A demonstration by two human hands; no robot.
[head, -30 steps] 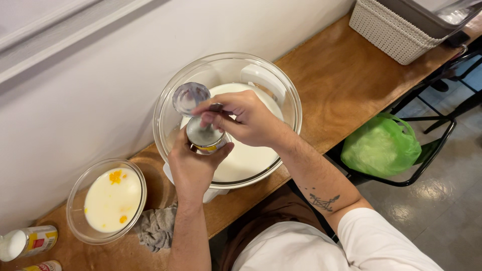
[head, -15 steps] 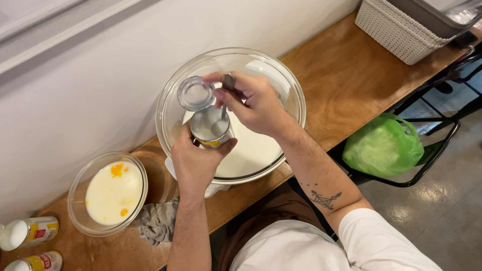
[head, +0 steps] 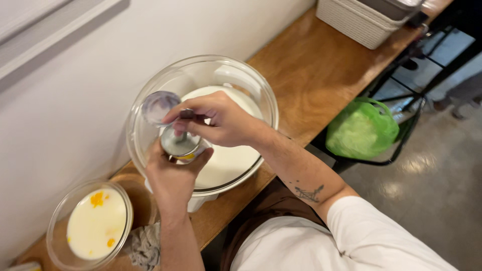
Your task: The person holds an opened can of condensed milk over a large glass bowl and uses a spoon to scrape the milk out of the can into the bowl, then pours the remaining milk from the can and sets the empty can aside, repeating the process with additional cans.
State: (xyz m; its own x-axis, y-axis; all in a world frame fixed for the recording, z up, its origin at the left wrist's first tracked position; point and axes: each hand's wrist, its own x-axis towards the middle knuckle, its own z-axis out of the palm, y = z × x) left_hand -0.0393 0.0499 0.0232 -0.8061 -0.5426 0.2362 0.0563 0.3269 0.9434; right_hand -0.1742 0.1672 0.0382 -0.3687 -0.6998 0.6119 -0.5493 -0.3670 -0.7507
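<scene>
Tin (head: 181, 145), lid bent back, upright

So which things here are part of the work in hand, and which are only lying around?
In use:
left hand holding the can
right hand with the spoon in the can
large glass bowl

Lying about:
small bowl
cloth
white basket
green bag

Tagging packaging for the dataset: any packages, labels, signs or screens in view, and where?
Small round metal can with a yellow label band: gripped in the left hand over the large clear glass bowl of white liquid, lid bent up.
Green plastic bag: right of the wooden counter, crumpled.
No signs or screens.
</scene>
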